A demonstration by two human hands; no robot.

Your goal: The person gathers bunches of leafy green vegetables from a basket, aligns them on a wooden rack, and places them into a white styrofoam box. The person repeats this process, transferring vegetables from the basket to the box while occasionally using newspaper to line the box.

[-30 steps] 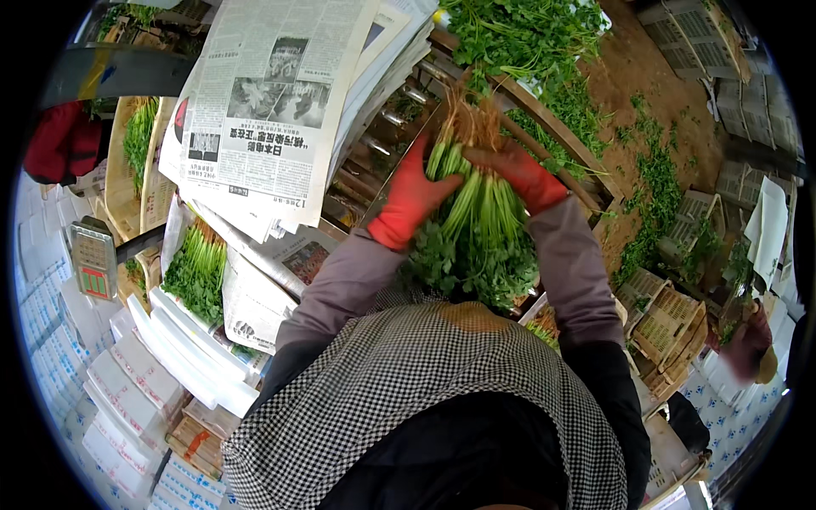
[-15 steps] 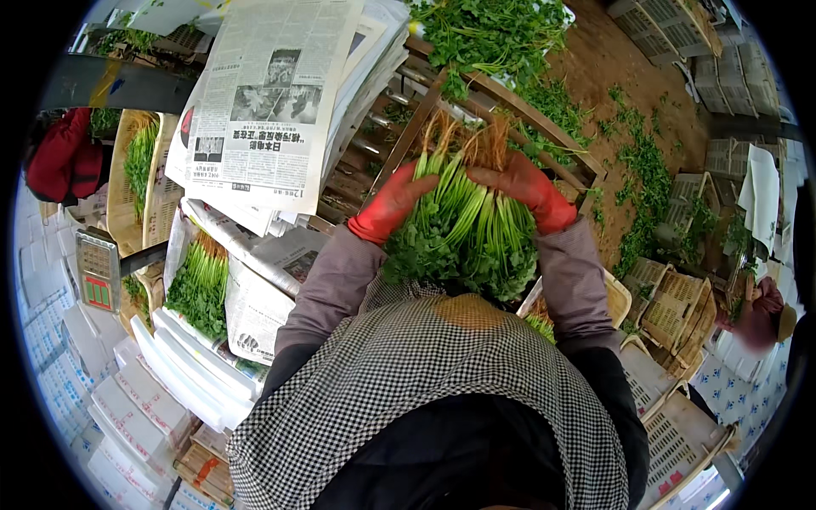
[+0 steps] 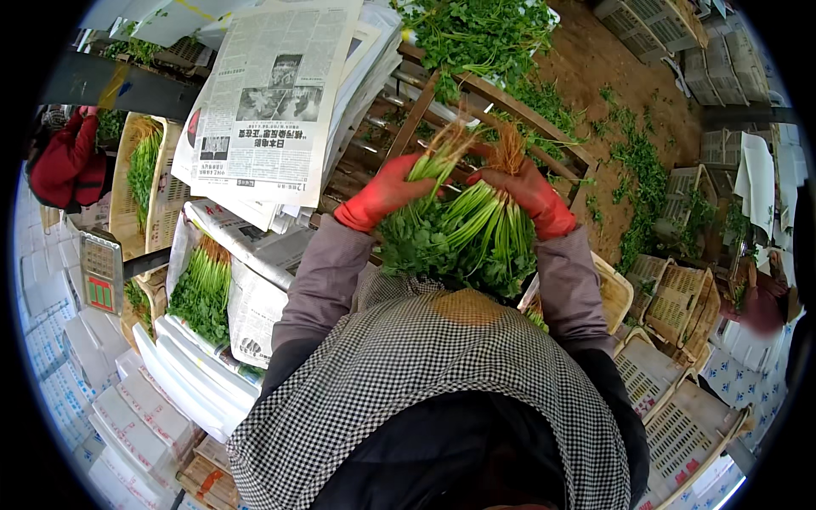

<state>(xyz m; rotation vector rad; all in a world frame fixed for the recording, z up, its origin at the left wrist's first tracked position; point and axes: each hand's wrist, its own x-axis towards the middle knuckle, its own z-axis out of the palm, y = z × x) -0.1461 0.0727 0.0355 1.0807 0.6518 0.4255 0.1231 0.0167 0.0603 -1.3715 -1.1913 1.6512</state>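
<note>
Two bunches of coriander with orange-brown roots are held upright before my checked apron. My left hand (image 3: pixel 380 194), in a red glove, is closed round the smaller coriander bunch (image 3: pixel 442 160), which leans to the right at its root end. The red-gloved right hand (image 3: pixel 537 194) grips the larger coriander bunch (image 3: pixel 487 219) just under its roots. A gap shows between the two sets of stems, while their leaves run together low against the apron (image 3: pixel 408 340). Some fingertips are hidden behind the stems.
Stacked newspapers (image 3: pixel 263 161) lie to the left, with a paper-lined box of coriander (image 3: pixel 204 293) nearer. A scale display (image 3: pixel 102 272) stands far left, beside a co-worker in red (image 3: pixel 72 161). More greens (image 3: pixel 476 42) heap ahead; plastic crates (image 3: pixel 676 297) stand right.
The single bunch has been parted in two. My left hand has moved slightly left and tilted its share of the coriander, while the right keeps the larger share.
</note>
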